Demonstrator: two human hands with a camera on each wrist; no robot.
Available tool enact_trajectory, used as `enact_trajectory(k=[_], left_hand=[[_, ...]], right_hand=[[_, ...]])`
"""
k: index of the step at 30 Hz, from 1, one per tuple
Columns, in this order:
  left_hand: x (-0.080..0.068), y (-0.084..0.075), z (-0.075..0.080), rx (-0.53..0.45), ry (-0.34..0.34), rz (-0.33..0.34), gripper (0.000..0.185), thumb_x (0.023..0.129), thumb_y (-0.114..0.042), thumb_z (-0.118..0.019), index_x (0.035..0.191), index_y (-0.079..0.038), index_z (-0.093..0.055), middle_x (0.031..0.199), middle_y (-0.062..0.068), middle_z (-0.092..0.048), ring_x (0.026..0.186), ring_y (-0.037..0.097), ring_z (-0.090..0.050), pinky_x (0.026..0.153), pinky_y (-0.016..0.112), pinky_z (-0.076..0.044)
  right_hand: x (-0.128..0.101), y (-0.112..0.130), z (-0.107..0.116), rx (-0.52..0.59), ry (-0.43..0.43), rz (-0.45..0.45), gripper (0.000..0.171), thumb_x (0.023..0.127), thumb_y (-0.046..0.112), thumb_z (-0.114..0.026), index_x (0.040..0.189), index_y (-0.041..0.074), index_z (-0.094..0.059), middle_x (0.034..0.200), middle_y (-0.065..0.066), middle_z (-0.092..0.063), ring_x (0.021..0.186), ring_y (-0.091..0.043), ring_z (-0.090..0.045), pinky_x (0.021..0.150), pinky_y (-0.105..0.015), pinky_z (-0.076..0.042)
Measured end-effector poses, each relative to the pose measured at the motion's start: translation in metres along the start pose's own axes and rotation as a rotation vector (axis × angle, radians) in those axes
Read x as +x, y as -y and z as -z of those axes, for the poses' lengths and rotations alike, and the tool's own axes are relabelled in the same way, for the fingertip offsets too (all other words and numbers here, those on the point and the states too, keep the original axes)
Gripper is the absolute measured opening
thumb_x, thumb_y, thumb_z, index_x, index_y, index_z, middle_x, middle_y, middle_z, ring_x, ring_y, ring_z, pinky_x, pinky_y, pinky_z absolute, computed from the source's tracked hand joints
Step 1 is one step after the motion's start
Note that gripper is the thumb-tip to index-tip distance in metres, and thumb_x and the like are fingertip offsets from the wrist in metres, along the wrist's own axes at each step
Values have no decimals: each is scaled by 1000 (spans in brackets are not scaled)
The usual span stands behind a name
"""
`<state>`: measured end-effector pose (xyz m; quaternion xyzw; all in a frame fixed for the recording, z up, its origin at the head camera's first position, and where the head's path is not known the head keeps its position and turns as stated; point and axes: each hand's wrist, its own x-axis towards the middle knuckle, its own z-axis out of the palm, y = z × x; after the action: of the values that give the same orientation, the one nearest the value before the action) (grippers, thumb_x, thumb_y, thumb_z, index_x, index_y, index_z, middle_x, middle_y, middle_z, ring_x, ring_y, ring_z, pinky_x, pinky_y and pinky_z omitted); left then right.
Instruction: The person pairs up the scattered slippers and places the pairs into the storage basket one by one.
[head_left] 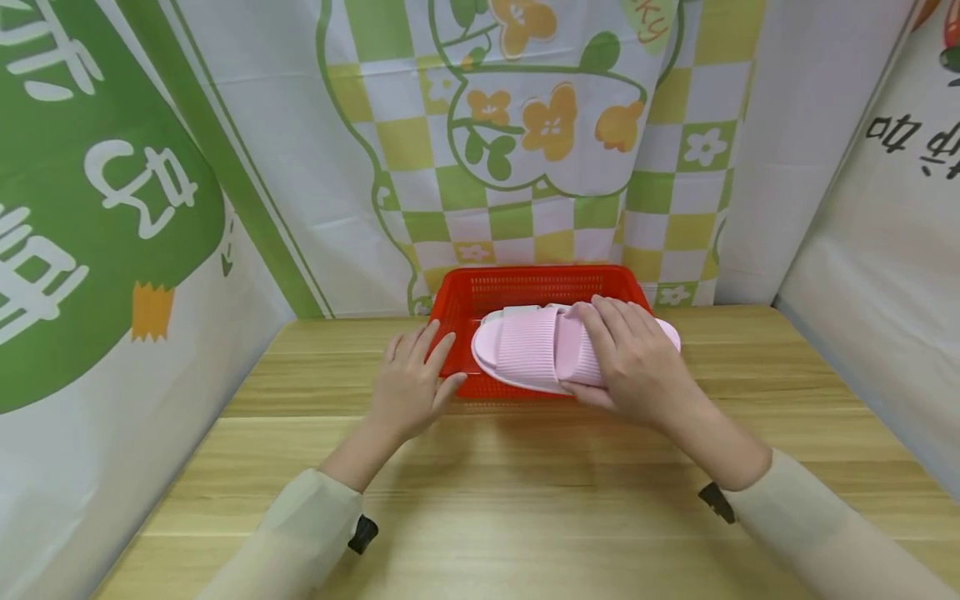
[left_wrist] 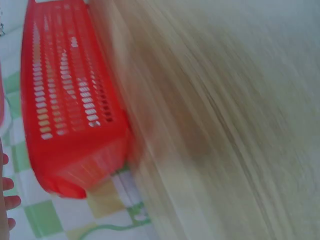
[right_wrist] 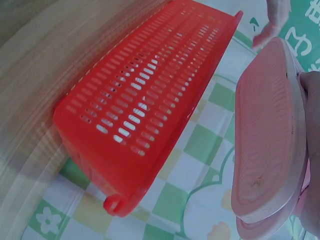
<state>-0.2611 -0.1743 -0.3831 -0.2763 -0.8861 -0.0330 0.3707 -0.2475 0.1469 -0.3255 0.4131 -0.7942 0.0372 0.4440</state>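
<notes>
My right hand [head_left: 637, 362] grips a pair of pink slippers [head_left: 528, 346] with ribbed straps, thumb on the near side and fingers over the top. The slippers are held above a red plastic basket [head_left: 450, 304]. In the right wrist view two soles lie together, the outer slipper [right_wrist: 265, 135] hiding most of the other. My left hand [head_left: 408, 383] has its fingers spread by the basket's left end and holds nothing; whether it touches the rim I cannot tell. Only some fingertips [left_wrist: 10, 201] show at the edge of the left wrist view.
The basket has slotted walls and stands at the back of a wooden table [head_left: 525, 500]. Behind it hangs a checked, flowered cloth [head_left: 540, 225]. Printed cloth walls [head_left: 97, 250] close in the left and right sides.
</notes>
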Motion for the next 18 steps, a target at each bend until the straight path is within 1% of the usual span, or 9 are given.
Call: enact_trajectory(k=[3,6,10,14,18], left_hand=[[-2,8,-5,-16,44,38,79,100,-59,-14,131,-1,-58,136,23,-51,123,40,-47,107,56,-29],[-4,14,-10,-39,106,68,79,100,-59,-14,133,0,-55,138,22,-50,126,39,-44,111,54,-23],[-5,20,-15,-48,181,94,72,101,-54,-24,136,2,-53,141,21,-48,130,38,-41,114,52,-18],[-5,23,-18,-40,251,127,65,100,-46,-36,138,5,-49,143,22,-45,134,38,-39,115,50,-16],[-5,24,-20,-29,314,154,65,101,-44,-37,139,8,-46,145,24,-42,136,38,-35,115,50,-15]], right_hand=[[2,-6,0,-1,1,-4,74,87,51,-53,125,-13,-49,115,-32,-55,104,-46,-54,92,-56,-45],[4,-11,-2,-5,-13,-3,75,87,52,-53,124,-13,-50,114,-32,-55,103,-46,-54,91,-57,-46],[6,-18,-6,-2,-22,-6,76,88,54,-51,123,-14,-51,114,-31,-56,102,-46,-54,91,-57,-46],[9,-25,-13,9,8,-16,77,87,53,-54,124,-14,-50,115,-31,-55,105,-45,-53,94,-56,-43],[12,-30,-21,23,29,-9,77,85,52,-58,124,-14,-49,116,-31,-55,106,-45,-52,96,-55,-42]])
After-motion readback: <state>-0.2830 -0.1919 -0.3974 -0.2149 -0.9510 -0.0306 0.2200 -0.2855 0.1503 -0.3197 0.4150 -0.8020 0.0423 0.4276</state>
